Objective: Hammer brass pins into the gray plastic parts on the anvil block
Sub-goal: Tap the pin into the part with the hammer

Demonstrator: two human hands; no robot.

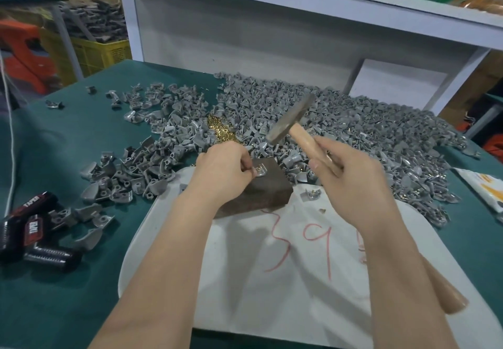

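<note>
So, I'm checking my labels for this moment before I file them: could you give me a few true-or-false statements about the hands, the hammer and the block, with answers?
1. The right hand grips the hammer by its wooden handle. True.
2. The hammer's head rests on the anvil block. False: the head is raised and tilted, clear of the block.
3. The left hand pinches a gray part that sits on top of the block. True.
4. The brass pins are kept in a yellow crate. False: they lie heaped on the green table, beyond the left hand.
</note>
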